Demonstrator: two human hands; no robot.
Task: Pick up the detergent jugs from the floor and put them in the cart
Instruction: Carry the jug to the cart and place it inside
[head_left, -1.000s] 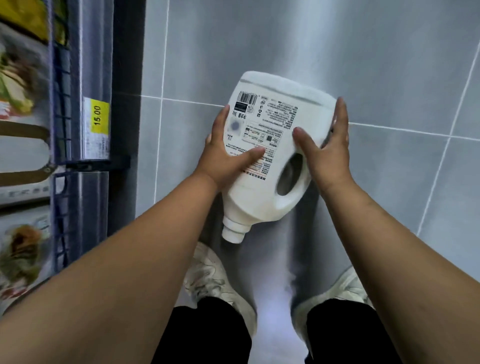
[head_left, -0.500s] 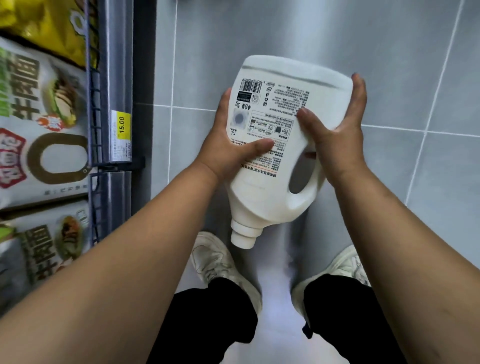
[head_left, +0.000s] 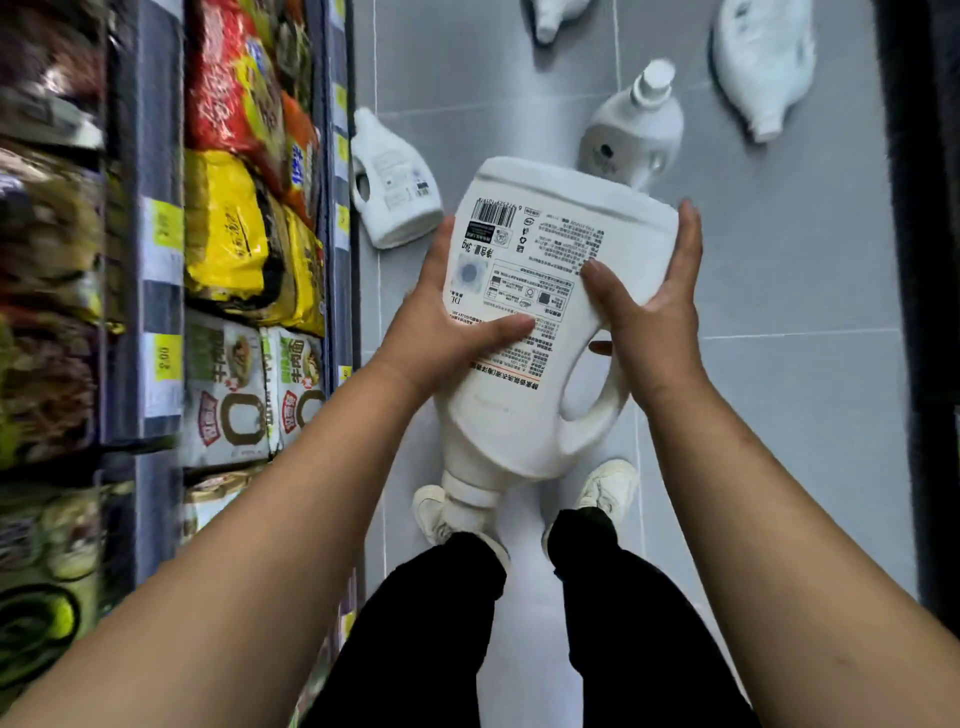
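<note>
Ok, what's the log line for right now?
held: white plastic detergent jug, cap toward person | left hand: grips jug | right hand: grips jug | grey tiled floor: other white jugs | cart: not seen

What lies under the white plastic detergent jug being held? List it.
Under the white plastic detergent jug: grey floor tiles, a pale right shoe and a pale left shoe partly behind its cap. The tiles directly beneath are covered.

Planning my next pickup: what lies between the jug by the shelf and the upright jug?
Bare grey floor, head view; the held jug hides the nearer part.
</note>
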